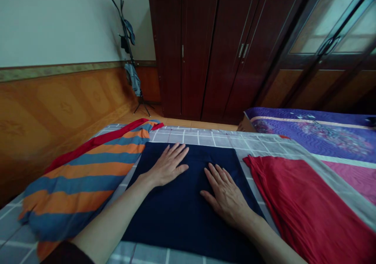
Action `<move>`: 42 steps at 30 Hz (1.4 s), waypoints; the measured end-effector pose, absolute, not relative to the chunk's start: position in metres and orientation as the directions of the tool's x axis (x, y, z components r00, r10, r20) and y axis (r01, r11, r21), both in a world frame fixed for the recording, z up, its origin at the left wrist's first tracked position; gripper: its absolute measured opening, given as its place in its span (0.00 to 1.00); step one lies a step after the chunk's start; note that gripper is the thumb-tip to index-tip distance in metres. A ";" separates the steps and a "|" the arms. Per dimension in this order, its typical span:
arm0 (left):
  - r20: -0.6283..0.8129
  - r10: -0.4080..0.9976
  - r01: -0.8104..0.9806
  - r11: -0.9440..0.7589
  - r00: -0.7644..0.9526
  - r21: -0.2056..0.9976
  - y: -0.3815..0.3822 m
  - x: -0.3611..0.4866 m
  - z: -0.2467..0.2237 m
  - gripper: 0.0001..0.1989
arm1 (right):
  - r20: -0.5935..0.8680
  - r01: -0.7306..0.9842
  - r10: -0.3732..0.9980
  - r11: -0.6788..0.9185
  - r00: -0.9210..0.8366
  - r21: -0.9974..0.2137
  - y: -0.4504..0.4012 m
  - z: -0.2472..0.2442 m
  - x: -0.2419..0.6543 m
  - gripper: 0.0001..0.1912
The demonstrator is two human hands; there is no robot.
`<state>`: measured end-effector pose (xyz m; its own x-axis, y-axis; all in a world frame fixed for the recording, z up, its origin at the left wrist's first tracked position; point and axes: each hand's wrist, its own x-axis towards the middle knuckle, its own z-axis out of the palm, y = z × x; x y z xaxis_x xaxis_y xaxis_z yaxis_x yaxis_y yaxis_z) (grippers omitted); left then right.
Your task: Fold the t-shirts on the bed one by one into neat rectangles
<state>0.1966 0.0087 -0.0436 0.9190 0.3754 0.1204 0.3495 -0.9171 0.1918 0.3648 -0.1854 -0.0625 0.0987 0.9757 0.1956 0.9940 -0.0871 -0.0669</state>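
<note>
A dark navy cloth (182, 217) lies flat in a roughly rectangular shape on a grey bedsheet with white grid lines (205, 136). My left hand (169, 165) rests palm down on its upper left part, fingers spread. On the right part of the same cloth, my right hand (226, 195) also lies palm down with its fingers apart. Neither hand grips anything. Left of the navy cloth is an orange and blue striped cloth (88, 178) with a red edge. To the right, a red cloth (305, 201) is spread out with some wrinkles.
A purple and pink patterned cover (323, 134) lies beyond the red cloth at the right. Dark red wardrobes (199, 52) stand behind the bed. In the back left corner a black coat rack (127, 40) holds a cap and a grey-blue cloth.
</note>
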 end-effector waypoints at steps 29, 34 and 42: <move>0.040 0.414 0.396 -0.891 0.910 0.222 0.010 0.195 -0.060 0.34 | 0.061 0.927 0.929 -0.356 0.365 -0.117 -0.146 -0.047 0.397 0.40; 0.036 0.408 0.389 -0.890 0.912 0.239 0.011 0.194 -0.059 0.34 | 0.066 0.880 0.879 -0.465 0.472 -0.092 -0.142 -0.052 0.428 0.40; 0.010 0.414 0.400 -0.885 0.910 0.238 0.011 0.195 -0.059 0.35 | 0.121 0.941 0.933 -0.335 0.339 -0.051 -0.163 -0.042 0.393 0.41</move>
<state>0.1948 0.0112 -0.0587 0.9104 0.4136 0.0104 0.3995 -0.8853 0.2381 0.3931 -0.1633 -0.0415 0.3390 0.9330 0.1206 0.9408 -0.3352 -0.0510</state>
